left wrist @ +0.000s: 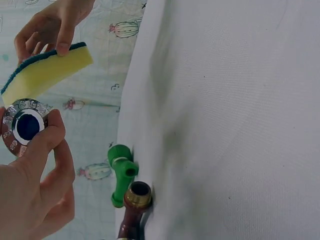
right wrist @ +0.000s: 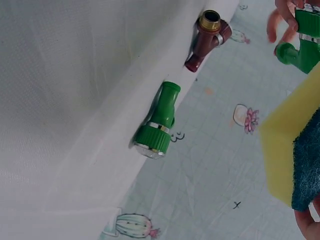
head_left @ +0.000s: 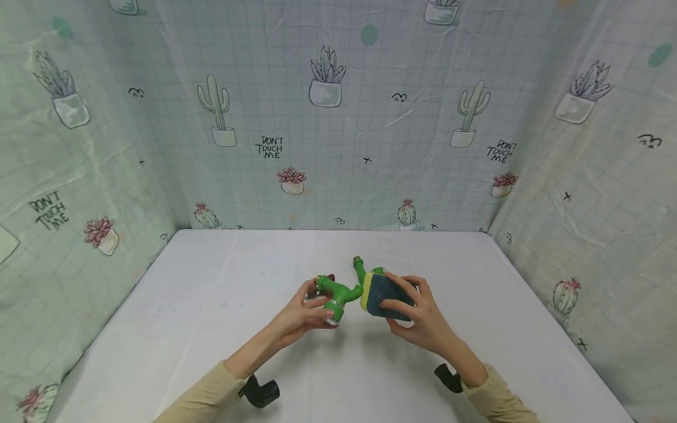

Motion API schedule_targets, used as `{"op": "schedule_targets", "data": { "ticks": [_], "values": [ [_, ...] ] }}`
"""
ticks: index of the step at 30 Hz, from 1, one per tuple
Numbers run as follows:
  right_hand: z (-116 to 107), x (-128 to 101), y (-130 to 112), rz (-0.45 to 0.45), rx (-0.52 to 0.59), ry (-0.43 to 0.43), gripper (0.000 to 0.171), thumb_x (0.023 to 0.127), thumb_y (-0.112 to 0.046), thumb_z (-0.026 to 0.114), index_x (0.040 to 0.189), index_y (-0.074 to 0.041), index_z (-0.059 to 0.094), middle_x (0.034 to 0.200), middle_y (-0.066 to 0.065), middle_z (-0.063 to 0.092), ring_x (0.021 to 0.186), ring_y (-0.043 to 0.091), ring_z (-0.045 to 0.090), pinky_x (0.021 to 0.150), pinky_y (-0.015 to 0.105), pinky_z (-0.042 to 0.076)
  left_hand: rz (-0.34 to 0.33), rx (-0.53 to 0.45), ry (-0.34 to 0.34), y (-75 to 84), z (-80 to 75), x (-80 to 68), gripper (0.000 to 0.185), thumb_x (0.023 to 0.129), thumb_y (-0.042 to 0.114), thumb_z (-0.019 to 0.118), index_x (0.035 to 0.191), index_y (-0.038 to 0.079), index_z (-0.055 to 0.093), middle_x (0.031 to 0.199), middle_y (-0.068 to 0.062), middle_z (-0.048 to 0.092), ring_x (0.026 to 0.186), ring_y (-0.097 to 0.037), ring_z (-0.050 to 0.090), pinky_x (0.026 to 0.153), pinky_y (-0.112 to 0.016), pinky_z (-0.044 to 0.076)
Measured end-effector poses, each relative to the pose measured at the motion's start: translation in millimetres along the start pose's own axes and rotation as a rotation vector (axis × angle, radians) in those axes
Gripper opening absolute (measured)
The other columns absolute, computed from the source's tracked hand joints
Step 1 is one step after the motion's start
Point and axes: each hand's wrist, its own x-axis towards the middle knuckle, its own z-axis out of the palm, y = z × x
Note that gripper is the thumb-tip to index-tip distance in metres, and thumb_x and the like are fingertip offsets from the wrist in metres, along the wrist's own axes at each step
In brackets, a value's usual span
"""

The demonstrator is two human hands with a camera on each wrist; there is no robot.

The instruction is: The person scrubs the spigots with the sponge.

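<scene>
L hand curled round green tap, gripping it above tabletop. R hand clamps sponge, fingers bent; sponge touching tap.

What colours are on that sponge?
The two-layer foam sponge is yellow with a dark blue scouring side; head view.

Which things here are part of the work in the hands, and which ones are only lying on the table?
In use:
- green tap fitting, gripped by the left hand
- sponge, yellow with a dark blue scouring side, held by the right hand against the fitting

Lying about:
- second green fitting on the white table
- dark red fitting with a brass end, beside it
</scene>
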Motion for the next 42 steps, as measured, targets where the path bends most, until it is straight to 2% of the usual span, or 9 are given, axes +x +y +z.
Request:
{"op": "schedule_targets", "data": {
  "ticks": [6,10,14,20,24,28,32,37,42],
  "values": [
    [-2,1,-1,0.042,0.058,0.004,0.020,0.082,-0.036,0.054,0.098,-0.026,0.061,0.135,0.014,0.041,0.112,0.029,0.033,0.077,0.049,0.045,-0.007,0.018,-0.015,5.0,-1.3,-1.5,0.085,0.082,-0.003,0.057,0.143,0.025,0.004,0.134,-0.029,0.033,0.101,-0.020,0.058,0.088,-0.049,0.046],
    [-4,2,-2,0.070,0.079,0.007,0.021,0.083,-0.036,0.053,0.099,-0.025,0.060,0.135,0.014,0.041,0.113,0.028,0.033,0.078,0.047,0.045,-0.018,0.027,0.007,4.6,-3.1,-1.8,0.080,0.083,-0.001,0.056,0.143,0.011,0.005,0.135,-0.030,0.032,0.099,-0.017,0.058,0.089,-0.048,0.046],
    [-6,2,-2,0.123,0.102,-0.003,0.022,0.083,-0.037,0.053,0.099,-0.024,0.060,0.136,0.013,0.040,0.114,0.026,0.031,0.080,0.045,0.043,0.002,0.058,0.001,1.3,-6.4,-0.5,0.059,0.084,0.000,0.055,0.135,-0.007,0.025,0.130,-0.024,0.042,0.096,-0.014,0.059,0.087,-0.042,0.049],
    [-6,3,-4,0.150,0.156,0.004,0.024,0.083,-0.040,0.052,0.099,-0.024,0.060,0.136,0.013,0.039,0.112,0.024,0.032,0.080,0.041,0.043,0.016,0.046,-0.084,-1.1,-7.1,1.5,0.044,0.086,0.001,0.052,0.127,-0.010,0.040,0.109,-0.003,0.054,0.097,-0.013,0.058,0.088,-0.038,0.049],
    [-4,5,-6,0.150,0.203,0.008,0.022,0.081,-0.033,0.059,0.101,-0.023,0.059,0.136,0.014,0.039,0.112,0.023,0.032,0.081,0.040,0.042,0.017,0.029,-0.142,-1.6,-6.6,1.8,0.044,0.089,0.000,0.048,0.130,-0.009,0.036,0.111,-0.001,0.055,0.100,-0.011,0.058,0.090,-0.040,0.047],
    [-2,7,-8,0.154,0.261,0.019,0.033,0.072,-0.018,0.069,0.103,-0.022,0.059,0.135,0.015,0.040,0.111,0.022,0.033,0.081,0.040,0.042,0.021,0.041,-0.250,-2.4,-5.7,1.9,0.042,0.090,-0.001,0.045,0.131,-0.007,0.037,0.114,-0.003,0.055,0.101,-0.014,0.059,0.089,-0.046,0.046],
    [-1,10,-11,0.160,0.286,0.018,0.036,0.071,-0.016,0.070,0.105,-0.022,0.058,0.135,0.015,0.040,0.110,0.022,0.034,0.080,0.040,0.043,0.018,0.058,-0.332,-3.9,-3.2,3.4,0.043,0.089,-0.001,0.046,0.131,-0.004,0.039,0.117,-0.007,0.051,0.100,-0.019,0.060,0.085,-0.050,0.047],
    [1,16,-16,0.159,0.290,-0.015,0.035,0.073,-0.020,0.070,0.106,-0.023,0.058,0.136,0.013,0.040,0.110,0.020,0.034,0.080,0.040,0.042,0.002,0.091,-0.316,-5.7,2.8,5.8,0.044,0.087,0.001,0.052,0.129,-0.002,0.040,0.121,-0.011,0.048,0.101,-0.028,0.060,0.082,-0.051,0.048],
    [2,19,-20,0.161,0.286,-0.036,0.038,0.072,-0.018,0.071,0.107,-0.024,0.058,0.135,0.012,0.040,0.109,0.020,0.034,0.081,0.040,0.044,-0.026,0.148,-0.251,-6.5,9.7,4.5,0.050,0.083,0.007,0.060,0.129,0.000,0.040,0.120,-0.018,0.046,0.099,-0.031,0.060,0.079,-0.049,0.051]
  ]
}}
